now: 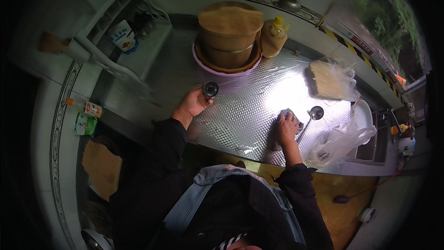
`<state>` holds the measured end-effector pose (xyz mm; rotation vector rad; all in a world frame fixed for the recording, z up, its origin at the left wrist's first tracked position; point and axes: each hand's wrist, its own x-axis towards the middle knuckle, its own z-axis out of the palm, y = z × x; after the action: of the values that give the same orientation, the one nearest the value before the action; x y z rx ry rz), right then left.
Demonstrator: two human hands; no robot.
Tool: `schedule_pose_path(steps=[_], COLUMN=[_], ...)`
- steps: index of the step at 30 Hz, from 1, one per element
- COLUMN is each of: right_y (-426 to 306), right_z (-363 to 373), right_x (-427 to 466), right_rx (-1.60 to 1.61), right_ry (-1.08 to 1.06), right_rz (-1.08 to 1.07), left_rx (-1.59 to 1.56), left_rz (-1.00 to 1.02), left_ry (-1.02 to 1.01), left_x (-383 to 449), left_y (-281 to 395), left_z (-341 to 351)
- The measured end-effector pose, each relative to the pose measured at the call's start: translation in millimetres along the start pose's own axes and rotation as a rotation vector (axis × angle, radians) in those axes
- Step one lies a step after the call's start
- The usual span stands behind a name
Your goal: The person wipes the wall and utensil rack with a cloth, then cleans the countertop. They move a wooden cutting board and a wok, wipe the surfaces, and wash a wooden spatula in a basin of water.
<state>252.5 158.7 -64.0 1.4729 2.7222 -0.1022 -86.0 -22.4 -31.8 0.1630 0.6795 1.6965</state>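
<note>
My left hand (pixel 195 103) grips a small container with a round black lid (pixel 210 89), held upright over the counter. My right hand (pixel 287 130) presses on a crumpled grey cloth (pixel 288 113), its fingers bent over it. The cloth lies on a shiny, foil-patterned counter covering (pixel 229 121). Just right of that hand rests a metal ladle (pixel 316 113), its handle pointing back towards me. Beyond my left hand stands a lidded wooden bucket (pixel 227 38) set in a brown-rimmed dish inside a pink basin (pixel 222 73).
A yellow-capped plastic jug (pixel 274 40) stands beside the bucket. To the right are a bagged pale block (pixel 327 80), a plastic bag (pixel 333 142) and a white basin (pixel 363 119). A white rack (pixel 156 45) with a pouch (pixel 124 37) occupies the left. Ladles (pixel 290 5) hang on the wall.
</note>
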Motion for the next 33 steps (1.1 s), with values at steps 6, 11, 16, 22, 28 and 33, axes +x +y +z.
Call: schedule_pose_path(steps=[6, 11, 16, 22, 28, 33], right_y=[0.5, -0.4, 0.9, -18.1, -19.4, -30.4], right_z=[1.6, 10.2, 34.0, -0.4, 8.3, -4.2], right_x=[-4.0, -22.2, -60.7, -80.7, -75.8, -74.1], right_rx=[-0.074, -0.059, -0.015, -0.058, -0.077, -0.095], right_ry=[0.069, 0.111, 0.110, -0.078, -0.035, -0.061], right_rz=[-0.011, -0.014, -0.017, -0.084, -0.058, -0.044], left_rx=[-0.010, 0.000, -0.056, 0.098, 0.933, 1.674], left_rz=[-0.030, -0.024, 0.054, 0.276, 0.537, 0.766], left_ry=[-0.048, 0.004, 0.135, 0.459, 0.774, 0.975], left_x=[1.4, 1.1, 3.8, 7.0, 14.6, 19.2], left_y=[6.5, 14.3, 25.7, 76.2, 167.4, 231.0], left_z=[-6.0, -7.2, -36.2, -76.9, -112.4, -145.2])
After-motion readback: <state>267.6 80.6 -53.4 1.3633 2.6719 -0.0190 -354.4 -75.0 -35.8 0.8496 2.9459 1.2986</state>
